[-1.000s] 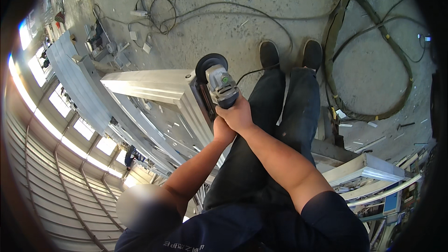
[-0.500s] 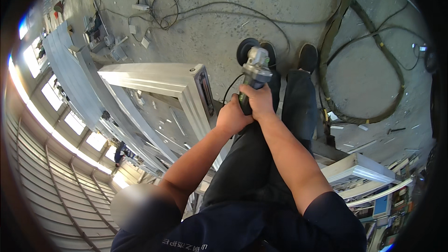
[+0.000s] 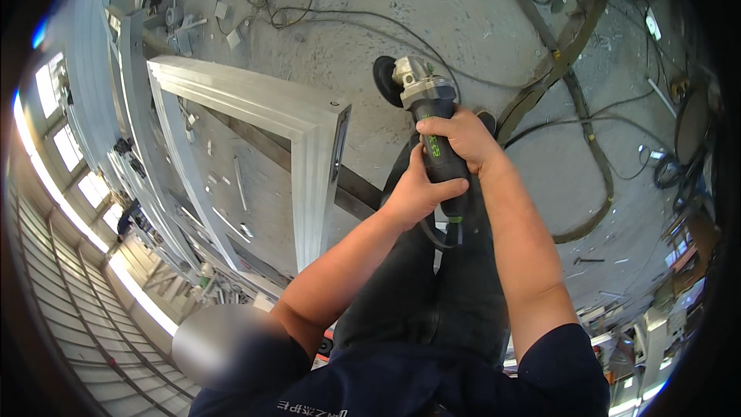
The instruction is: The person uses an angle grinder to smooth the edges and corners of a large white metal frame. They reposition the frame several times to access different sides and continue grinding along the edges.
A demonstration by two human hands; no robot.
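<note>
Both my hands are closed round the dark body of an angle grinder in front of my legs. My right hand wraps the body just behind the silver gear head. Lower down, my left hand grips the rear of the body, its thumb lying across it. The grinder's black round disc points up and left, apart from everything else. A cable leaves the rear end beside my thigh. To the left lies a silver metal frame with a slotted end face near the disc; the disc does not touch it.
Grey beams stand beyond the frame at the left. A dark bar runs under the frame toward my legs. Thin cables cross the concrete floor, and a thick sheathed hose loops at the right. Small scraps lie about.
My hands have shifted their grip on the grinder, the left now nearer its rear end. The grinder is closer in view and more of its body shows. My view has turned somewhat.
</note>
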